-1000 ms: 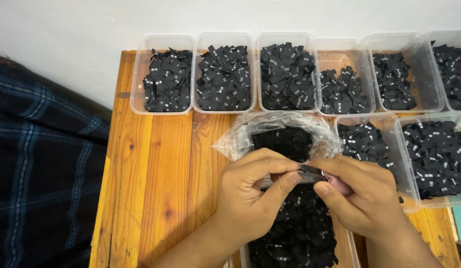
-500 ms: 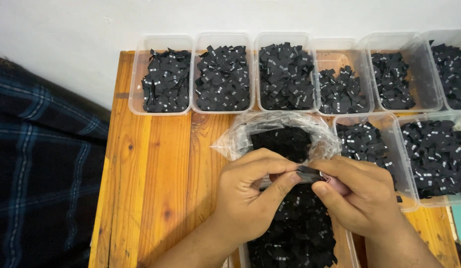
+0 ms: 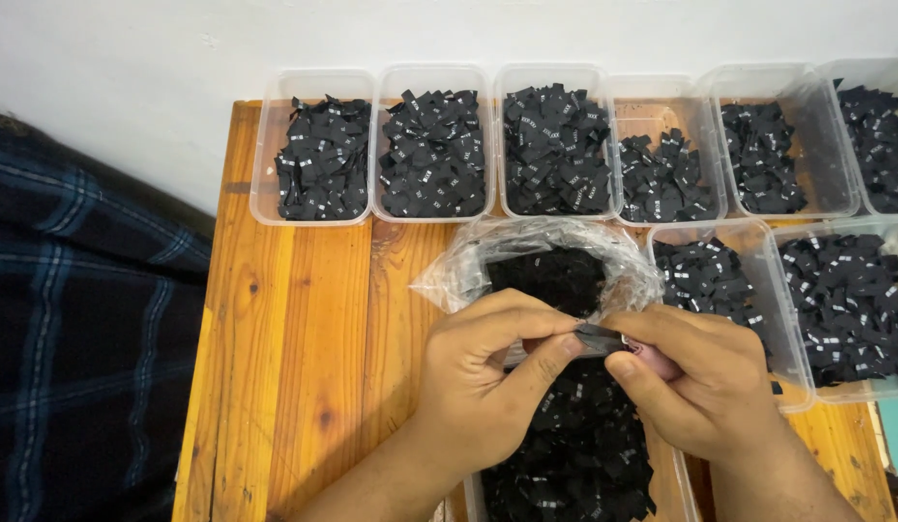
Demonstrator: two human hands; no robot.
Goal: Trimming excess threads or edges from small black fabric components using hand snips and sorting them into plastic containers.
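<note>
Little has changed since the earlier frames: both hands stay in place above the heap. Left hand [image 3: 487, 382] curled, thumb and forefinger pinched on the left end of a small black label [image 3: 598, 337]. Right hand [image 3: 695, 382] meets it, fingertips closed on the label's right end. Label held level between them, over the loose black label pile [image 3: 574, 454], just before the clear plastic bag [image 3: 555, 256], on the wooden table [image 3: 304, 358].

Small black woven fabric labels with white marks [image 3: 434, 155] fill clear plastic tubs [image 3: 313, 82] along the far edge of the bench. A crumpled clear plastic bag [image 3: 468, 271] of such labels sits in the middle. One folded black label [image 3: 596, 336] is pinched between both hands' fingers [image 3: 550, 353].
</note>
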